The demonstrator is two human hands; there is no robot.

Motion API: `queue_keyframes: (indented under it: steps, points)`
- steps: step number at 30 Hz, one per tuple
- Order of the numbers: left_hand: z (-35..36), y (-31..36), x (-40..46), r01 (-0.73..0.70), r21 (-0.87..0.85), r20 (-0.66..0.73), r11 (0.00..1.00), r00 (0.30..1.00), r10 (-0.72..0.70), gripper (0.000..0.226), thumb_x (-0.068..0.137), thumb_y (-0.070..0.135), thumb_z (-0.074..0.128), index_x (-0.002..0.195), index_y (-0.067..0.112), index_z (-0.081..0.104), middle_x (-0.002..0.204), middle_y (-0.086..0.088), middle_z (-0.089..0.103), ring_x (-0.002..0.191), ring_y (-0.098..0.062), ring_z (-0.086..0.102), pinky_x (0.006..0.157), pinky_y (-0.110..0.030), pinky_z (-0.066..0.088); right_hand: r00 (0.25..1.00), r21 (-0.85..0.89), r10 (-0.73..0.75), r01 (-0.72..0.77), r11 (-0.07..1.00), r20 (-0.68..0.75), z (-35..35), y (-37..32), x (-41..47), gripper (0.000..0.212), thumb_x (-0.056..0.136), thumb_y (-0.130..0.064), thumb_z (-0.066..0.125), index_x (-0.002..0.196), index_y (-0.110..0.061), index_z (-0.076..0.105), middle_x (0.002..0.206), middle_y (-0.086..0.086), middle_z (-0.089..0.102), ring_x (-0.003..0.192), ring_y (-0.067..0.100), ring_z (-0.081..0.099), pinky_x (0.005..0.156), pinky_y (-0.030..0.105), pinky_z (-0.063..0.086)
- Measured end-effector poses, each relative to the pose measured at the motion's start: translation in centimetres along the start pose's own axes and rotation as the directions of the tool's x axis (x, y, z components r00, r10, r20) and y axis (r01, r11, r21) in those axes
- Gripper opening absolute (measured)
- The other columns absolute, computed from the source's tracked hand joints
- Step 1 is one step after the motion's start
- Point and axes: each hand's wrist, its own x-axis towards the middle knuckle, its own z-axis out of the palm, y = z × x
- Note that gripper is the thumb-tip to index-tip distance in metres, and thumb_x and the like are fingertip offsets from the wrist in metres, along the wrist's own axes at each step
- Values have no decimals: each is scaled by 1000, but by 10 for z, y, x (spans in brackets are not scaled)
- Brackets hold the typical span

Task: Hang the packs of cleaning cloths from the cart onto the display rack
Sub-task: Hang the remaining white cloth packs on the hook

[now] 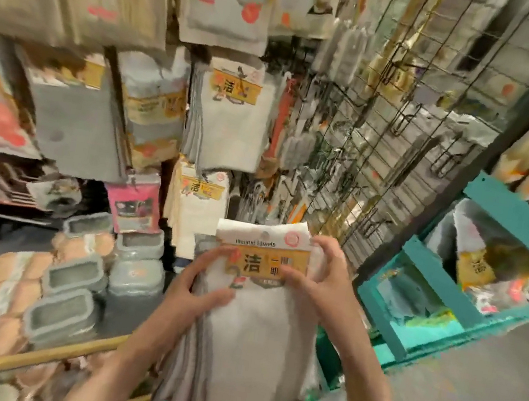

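Hands grip one pack of cleaning cloths (256, 306) low centre: left hand (198, 280) clamped at nine o'clock, right hand (320, 275) at two. Carrying step; next, finding a free hook on the display rack (379, 142) at twelve.

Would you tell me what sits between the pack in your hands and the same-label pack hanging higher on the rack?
In the head view, a smaller hanging pack sits between the held pack and the upper hanging pack.
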Motion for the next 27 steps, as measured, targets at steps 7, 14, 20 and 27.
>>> queue_keyframes:
  steps: [7, 14, 20, 27]
  points:
    - [14, 7, 47, -37, -19, -185, 999, 982, 33, 82, 75, 13, 77, 133, 56, 37, 127, 44, 39, 106, 36, 33, 83, 2, 39, 983, 68, -46, 34, 997, 178, -8, 17, 94, 42, 61, -25, 84, 88, -35, 53, 109, 1, 58, 103, 21, 59, 88, 42, 51]
    - [-7, 12, 67, -73, 78, -316, 994, 944, 94, 83, 76, 25, 80, 136, 55, 31, 126, 51, 35, 114, 35, 27, 86, 1, 31, 959, 285, -98, 19, 958, 265, 8, 8, 145, 33, 65, -15, 78, 80, -31, 54, 105, 11, 64, 98, 28, 63, 74, 35, 52]
    - [-31, 8, 77, -77, 130, -309, 989, 944, 114, 69, 74, 34, 72, 133, 53, 40, 126, 53, 39, 119, 32, 28, 92, -4, 26, 958, 281, -116, 38, 959, 264, 30, 9, 164, 35, 68, -21, 74, 95, -21, 52, 98, 7, 69, 91, 24, 67, 72, 37, 54]
    - [-33, 13, 99, -95, 115, -402, 989, 906, 134, 60, 72, 34, 71, 126, 50, 49, 125, 47, 46, 122, 25, 35, 96, -8, 29, 970, 289, -117, 51, 956, 215, 38, 0, 196, 33, 77, 0, 71, 99, -17, 53, 89, -8, 63, 73, -2, 60, 55, 7, 44]
